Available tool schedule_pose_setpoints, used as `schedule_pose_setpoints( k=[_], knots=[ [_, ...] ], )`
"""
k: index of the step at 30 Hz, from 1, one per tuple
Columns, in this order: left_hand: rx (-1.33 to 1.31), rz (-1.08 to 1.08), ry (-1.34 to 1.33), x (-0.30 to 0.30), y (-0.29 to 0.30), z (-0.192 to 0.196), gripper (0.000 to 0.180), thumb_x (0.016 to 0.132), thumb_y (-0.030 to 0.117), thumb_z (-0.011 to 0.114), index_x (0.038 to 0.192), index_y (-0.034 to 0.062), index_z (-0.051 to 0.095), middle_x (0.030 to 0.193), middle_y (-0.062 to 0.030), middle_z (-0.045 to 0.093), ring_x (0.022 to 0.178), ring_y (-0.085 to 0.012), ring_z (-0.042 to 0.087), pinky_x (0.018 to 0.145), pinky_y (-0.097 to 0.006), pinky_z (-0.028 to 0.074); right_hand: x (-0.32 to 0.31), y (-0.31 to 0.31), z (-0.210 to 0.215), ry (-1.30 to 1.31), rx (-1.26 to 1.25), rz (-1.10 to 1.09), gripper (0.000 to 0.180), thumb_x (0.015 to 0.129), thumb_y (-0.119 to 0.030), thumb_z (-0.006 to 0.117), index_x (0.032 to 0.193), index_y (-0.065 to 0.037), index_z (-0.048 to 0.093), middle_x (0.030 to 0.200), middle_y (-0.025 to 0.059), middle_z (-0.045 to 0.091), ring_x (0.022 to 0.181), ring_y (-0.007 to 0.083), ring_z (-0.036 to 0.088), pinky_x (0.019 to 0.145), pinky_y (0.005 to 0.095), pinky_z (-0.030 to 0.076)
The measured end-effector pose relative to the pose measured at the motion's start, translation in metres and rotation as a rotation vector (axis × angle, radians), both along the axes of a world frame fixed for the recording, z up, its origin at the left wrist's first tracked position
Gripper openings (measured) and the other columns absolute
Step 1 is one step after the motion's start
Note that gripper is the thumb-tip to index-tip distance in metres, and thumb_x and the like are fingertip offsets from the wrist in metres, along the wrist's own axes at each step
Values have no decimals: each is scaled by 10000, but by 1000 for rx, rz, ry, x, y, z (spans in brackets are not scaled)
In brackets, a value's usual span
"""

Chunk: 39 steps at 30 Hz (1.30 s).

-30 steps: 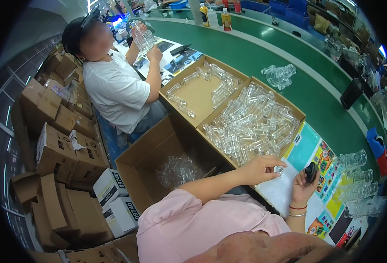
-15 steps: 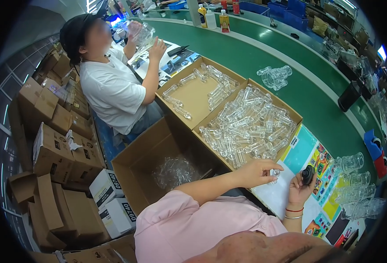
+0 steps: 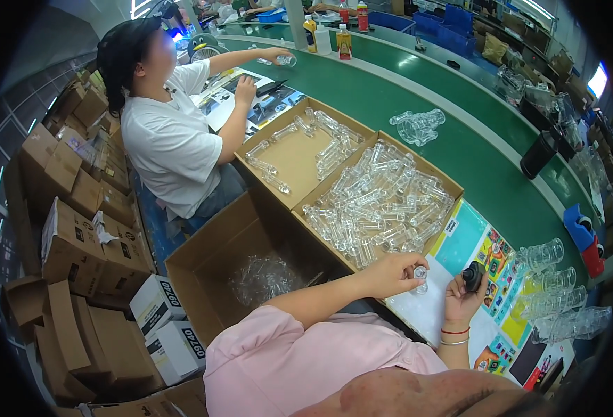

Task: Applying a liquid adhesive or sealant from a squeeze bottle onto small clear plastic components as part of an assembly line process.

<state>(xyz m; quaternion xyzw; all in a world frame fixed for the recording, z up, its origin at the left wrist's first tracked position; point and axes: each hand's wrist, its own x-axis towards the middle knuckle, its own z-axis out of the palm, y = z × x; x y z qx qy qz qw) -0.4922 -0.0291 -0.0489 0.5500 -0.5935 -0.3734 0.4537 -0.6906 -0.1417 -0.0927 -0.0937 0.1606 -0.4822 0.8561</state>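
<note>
Just past the near corner of a cardboard tray, my left hand [image 3: 391,278] pinches a small clear tubular piece [image 3: 421,276] between thumb and fingers. Beside it, my right hand [image 3: 461,304] is closed round a black rounded object [image 3: 472,275], whose exact kind I cannot make out. The two hands are apart, above a white sheet [image 3: 418,309] on the table. Beyond my left hand, many clear tubular pieces [image 3: 383,198] lie heaped in the near compartment of the tray [image 3: 457,201]. To the right of my right hand stand several clear ribbed vessels [image 3: 543,281].
A co-worker [image 3: 167,132] sits at the left, one arm over the green belt [image 3: 369,90]. An open carton [image 3: 202,250] holding clear plastic stands left of my arm. Another clear vessel [image 3: 419,126] lies on the belt. Stacked cartons [image 3: 77,243] line the left.
The co-worker has lowered a large clear vessel and reaches out over the belt with one hand at a clear piece. My hands keep their holds; the whole view has shifted slightly.
</note>
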Motion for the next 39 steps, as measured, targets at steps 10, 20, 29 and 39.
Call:
schedule_pose_setpoints(
  k=[10,20,29,39],
  knots=[
    [0,17,26,1,-4,0,283,776,149,639,1022,55,535,682,-49,543,584,-111,525,552,-251,434,2,1,5,0,13,-32,280,862,-343,537,887,-64,540,661,39,515,460,106,356,407,202,276],
    [-32,50,15,-3,-4,-2,270,737,90,641,999,71,579,655,-30,502,548,-84,492,515,-235,413,-11,-4,16,-50,-56,-90,250,876,-306,521,863,-56,523,670,53,515,474,96,326,400,195,257],
    [1,36,698,-8,0,4,227,837,8,543,1061,1,512,1014,-88,580,832,-110,571,740,-246,487,-27,16,39,24,-80,-210,329,887,-380,484,896,-53,520,669,46,496,465,86,355,389,194,277],
    [-139,-7,716,-57,30,42,339,747,-131,586,1036,-16,451,1122,-200,524,1052,-214,527,872,-303,463,-56,64,85,434,-627,-602,448,881,-437,473,1117,-58,496,947,63,594,841,194,594,737,320,491]
  ],
)
